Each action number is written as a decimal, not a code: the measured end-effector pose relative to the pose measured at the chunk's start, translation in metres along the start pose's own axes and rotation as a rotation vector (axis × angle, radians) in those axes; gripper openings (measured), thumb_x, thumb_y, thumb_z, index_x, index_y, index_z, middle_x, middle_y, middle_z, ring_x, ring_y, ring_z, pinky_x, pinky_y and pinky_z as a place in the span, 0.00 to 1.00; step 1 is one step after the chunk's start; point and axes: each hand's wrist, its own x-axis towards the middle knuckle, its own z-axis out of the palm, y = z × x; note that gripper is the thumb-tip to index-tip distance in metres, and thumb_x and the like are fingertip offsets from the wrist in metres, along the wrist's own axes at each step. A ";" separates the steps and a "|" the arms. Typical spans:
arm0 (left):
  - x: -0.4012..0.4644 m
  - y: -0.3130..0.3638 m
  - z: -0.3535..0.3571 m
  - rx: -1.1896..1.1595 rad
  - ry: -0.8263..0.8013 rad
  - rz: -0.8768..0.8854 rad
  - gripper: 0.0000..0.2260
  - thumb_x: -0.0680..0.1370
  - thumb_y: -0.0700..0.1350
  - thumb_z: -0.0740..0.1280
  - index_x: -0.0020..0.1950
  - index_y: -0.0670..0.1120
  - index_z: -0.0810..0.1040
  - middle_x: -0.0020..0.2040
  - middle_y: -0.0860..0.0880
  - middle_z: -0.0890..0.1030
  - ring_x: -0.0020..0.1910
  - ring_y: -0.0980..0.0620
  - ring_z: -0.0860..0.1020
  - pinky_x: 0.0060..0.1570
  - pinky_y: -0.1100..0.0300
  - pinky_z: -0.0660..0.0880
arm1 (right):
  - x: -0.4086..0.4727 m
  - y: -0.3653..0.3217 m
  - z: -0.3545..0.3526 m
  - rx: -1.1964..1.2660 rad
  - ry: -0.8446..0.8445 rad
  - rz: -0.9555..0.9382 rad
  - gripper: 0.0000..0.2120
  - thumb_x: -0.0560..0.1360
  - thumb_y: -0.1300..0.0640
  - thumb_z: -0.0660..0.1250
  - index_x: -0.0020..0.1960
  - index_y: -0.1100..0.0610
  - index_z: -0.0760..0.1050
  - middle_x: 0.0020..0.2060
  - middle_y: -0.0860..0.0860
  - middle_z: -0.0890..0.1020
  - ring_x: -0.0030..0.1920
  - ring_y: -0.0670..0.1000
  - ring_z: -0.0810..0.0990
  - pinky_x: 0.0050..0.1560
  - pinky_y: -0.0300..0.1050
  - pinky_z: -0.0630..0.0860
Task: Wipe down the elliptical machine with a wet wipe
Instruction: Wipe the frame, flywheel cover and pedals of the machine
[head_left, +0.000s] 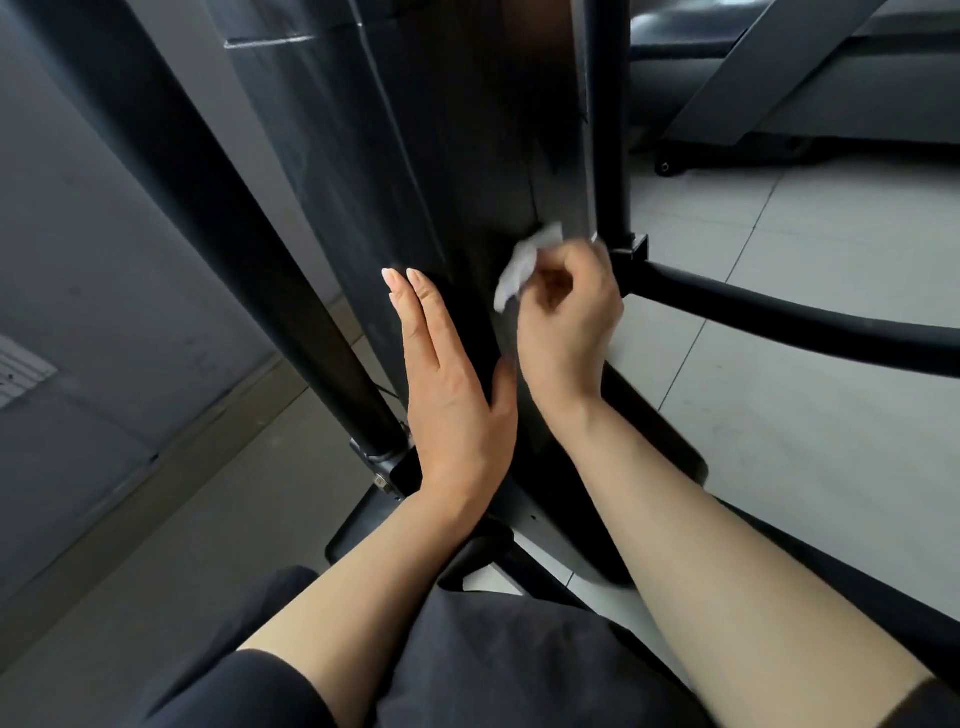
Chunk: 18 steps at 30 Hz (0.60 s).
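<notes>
Wiping of the elliptical machine (467, 130) is judged to be under way on its dark central housing, low down near the right-hand upright. A crumpled wet wipe (524, 262) is pinched in the curled grip of the right hand (563, 322) and pressed to the panel, protruding above the fingertips. The left hand (447, 384) is laid flat and straight-fingered just beside it, and further strokes across the unwiped panel are likely called for next.

A gym: black elliptical machine (467, 130), treadmill (779, 78) behind, tiled floor (779, 415).
</notes>
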 end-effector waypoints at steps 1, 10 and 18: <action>0.000 0.000 -0.002 0.000 -0.001 0.000 0.42 0.77 0.41 0.68 0.79 0.43 0.41 0.80 0.47 0.39 0.79 0.53 0.45 0.56 0.50 0.78 | -0.005 0.005 -0.003 -0.003 -0.018 0.046 0.12 0.70 0.73 0.64 0.39 0.56 0.75 0.40 0.48 0.75 0.38 0.37 0.75 0.42 0.26 0.69; 0.001 0.005 -0.008 0.013 -0.007 -0.029 0.40 0.77 0.38 0.68 0.80 0.46 0.44 0.80 0.53 0.41 0.78 0.58 0.49 0.51 0.74 0.72 | 0.023 -0.031 0.009 0.109 0.037 -0.181 0.13 0.68 0.76 0.65 0.36 0.58 0.75 0.37 0.46 0.73 0.36 0.35 0.75 0.39 0.23 0.67; -0.003 0.013 -0.009 0.252 0.012 0.420 0.37 0.70 0.37 0.71 0.75 0.43 0.58 0.75 0.42 0.54 0.76 0.42 0.55 0.75 0.42 0.54 | 0.036 0.004 -0.018 -0.034 -0.035 0.040 0.05 0.75 0.67 0.68 0.49 0.61 0.81 0.44 0.50 0.78 0.40 0.40 0.76 0.46 0.25 0.72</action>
